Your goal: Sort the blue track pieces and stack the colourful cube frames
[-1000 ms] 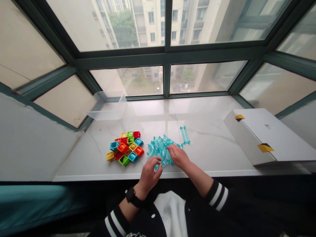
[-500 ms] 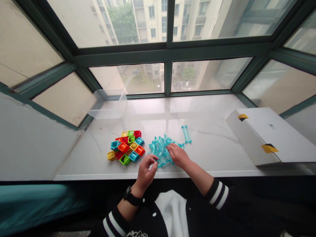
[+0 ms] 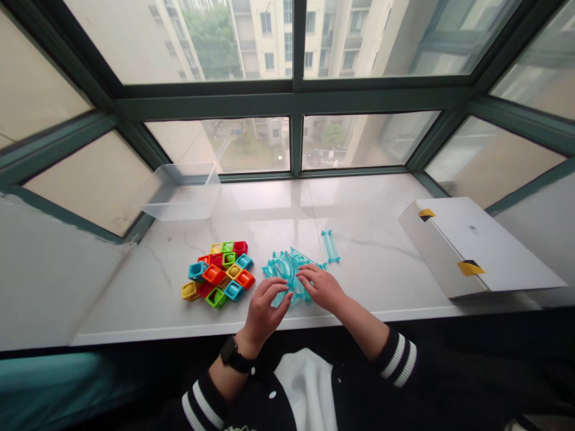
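A heap of translucent blue plastic track-like pieces [image 3: 282,263] lies near the front of the white sill. My left hand [image 3: 264,308], with a dark watch on its wrist, reaches the heap's near left side. Its thumb and fingers are apart, with blue plastic visible in the gap behind them. Over the heap's right side, my right hand [image 3: 324,288] has its fingers stretched out and slightly parted, at the blue pieces. Parts of the heap are hidden under both hands. One straight blue piece [image 3: 330,246] lies separately, beyond the right hand.
Left of the heap sits a group of red, green, yellow, orange and blue plastic blocks [image 3: 214,274]. A clear plastic bin [image 3: 182,211] stands at the back left, by the window. On the right is a white box [image 3: 483,239] with yellow-and-black tabs. The sill's front edge [image 3: 179,332] runs below.
My left thumb and fingers have spread wider apart. My right fingers have loosened from a closer pinch over the blue pieces. The whole view has shifted slightly, moving the scene left.
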Available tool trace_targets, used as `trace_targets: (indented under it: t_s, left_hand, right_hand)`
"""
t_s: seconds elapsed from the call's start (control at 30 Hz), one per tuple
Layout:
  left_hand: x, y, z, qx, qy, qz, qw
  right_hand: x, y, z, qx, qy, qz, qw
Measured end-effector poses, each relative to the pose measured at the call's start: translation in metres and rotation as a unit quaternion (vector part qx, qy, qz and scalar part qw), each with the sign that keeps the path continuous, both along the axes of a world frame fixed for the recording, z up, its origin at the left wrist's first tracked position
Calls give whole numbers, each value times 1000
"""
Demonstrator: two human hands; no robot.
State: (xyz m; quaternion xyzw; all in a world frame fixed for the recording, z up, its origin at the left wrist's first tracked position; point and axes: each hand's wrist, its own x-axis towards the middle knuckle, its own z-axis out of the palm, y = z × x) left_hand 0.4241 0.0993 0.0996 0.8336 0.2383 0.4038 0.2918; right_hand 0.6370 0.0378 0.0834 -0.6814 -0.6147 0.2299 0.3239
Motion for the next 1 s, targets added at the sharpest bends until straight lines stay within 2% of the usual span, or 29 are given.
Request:
trace_targets:
  t_s: [0.13, 0.23, 0.33, 0.47, 0.6, 0.73, 1.0]
  left_hand:
    - [17, 2, 2, 45, 27, -30, 998]
    - [32, 1, 3, 72, 54, -65, 994]
    - [44, -1, 4, 86, 64, -93, 990]
    - [50, -7, 4, 69, 40, -80, 994]
    - [47, -14, 1, -2, -14, -50, 999]
    - [47, -18, -3, -88, -22, -15, 996]
    - [47, -19, 2, -105, 16, 10, 994]
  right_hand:
    - [9, -20, 10, 42, 121, -22, 991]
    - [7, -31, 10, 3, 221, -26, 975]
    - [1, -34, 5, -27, 313, -75, 946]
    - [-2, -33, -1, -25, 389, -108, 914]
    - [-4, -35, -2, -24, 403, -108, 908]
    - [-8, -39, -2, -10, 391, -103, 915]
    - [-11, -45, -1, 18, 363, -82, 928]
